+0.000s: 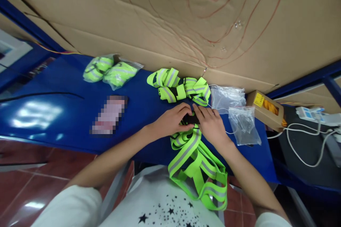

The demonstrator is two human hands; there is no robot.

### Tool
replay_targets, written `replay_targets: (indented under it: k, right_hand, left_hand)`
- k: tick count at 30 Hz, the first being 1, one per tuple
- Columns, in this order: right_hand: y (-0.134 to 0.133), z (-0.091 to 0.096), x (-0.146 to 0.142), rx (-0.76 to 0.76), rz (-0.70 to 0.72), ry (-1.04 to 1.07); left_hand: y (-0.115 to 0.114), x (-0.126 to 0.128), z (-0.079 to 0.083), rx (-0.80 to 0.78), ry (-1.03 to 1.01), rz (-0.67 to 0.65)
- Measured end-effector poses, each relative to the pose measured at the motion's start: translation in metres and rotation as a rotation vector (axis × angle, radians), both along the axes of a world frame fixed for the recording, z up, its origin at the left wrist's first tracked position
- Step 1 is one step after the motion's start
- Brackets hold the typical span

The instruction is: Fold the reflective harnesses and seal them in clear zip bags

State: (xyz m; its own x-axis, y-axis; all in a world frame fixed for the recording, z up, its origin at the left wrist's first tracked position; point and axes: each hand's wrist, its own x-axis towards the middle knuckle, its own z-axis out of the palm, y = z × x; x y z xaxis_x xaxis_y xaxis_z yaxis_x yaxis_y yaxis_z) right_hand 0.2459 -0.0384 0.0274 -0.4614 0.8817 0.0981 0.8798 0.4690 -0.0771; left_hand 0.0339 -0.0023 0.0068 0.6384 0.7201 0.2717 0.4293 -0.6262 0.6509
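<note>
My left hand (pixel 173 122) and my right hand (pixel 212 124) meet near the middle of the blue table. Both have their fingers curled round a small black part (pixel 190 119) of a neon green reflective strap (pixel 186 154). What that black part is, a buckle or a band, cannot be made out. Below my hands the strap, with its grey stripe, hangs in loose loops over the table's front edge and against my shirt. Just beyond my fingers lie several rolled green reflective straps (pixel 172 94), bunched by the cardboard wall.
Two bagged green straps (pixel 119 74) lie at the back left. A blurred-out flat object (pixel 109 115) is nearer. Clear plastic bags (pixel 244 126) and a cardboard box (pixel 266 110) with orange contents lie to the right, beside white cables (pixel 290 145) and a power strip (pixel 317 115).
</note>
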Motion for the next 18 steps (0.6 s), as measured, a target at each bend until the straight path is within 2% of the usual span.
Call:
replay_targets:
  k: [3, 5, 7, 10, 12, 13, 16, 18]
  right_hand:
    - [0.002, 0.0, 0.017, -0.008, -0.07, 0.101]
    - [0.006, 0.002, 0.035, -0.006, -0.15, 0.272]
    - [0.009, 0.01, 0.058, -0.015, -0.276, 0.55]
    - [0.014, 0.032, 0.099, -0.073, -0.622, 1.095]
    - [0.013, 0.051, 0.129, -0.071, -0.803, 1.442]
    - [0.011, 0.06, 0.145, -0.041, -0.862, 1.544]
    - [-0.002, 0.077, 0.191, 0.041, -0.852, 1.659]
    - [-0.012, 0.079, 0.219, 0.115, -0.841, 1.655]
  left_hand:
    - [0.002, -0.01, 0.005, 0.005, 0.062, 0.007]
    - [0.006, -0.022, 0.013, -0.003, 0.022, 0.091]
    - [0.014, -0.038, 0.026, -0.042, -0.079, 0.224]
    - [0.028, -0.064, 0.046, -0.11, -0.352, 0.472]
    - [0.039, -0.082, 0.055, -0.059, -0.568, 0.645]
    - [0.046, -0.092, 0.057, 0.003, -0.656, 0.724]
    - [0.067, -0.127, 0.059, 0.188, -0.799, 0.953]
    - [0.077, -0.156, 0.059, 0.151, -0.829, 1.07]
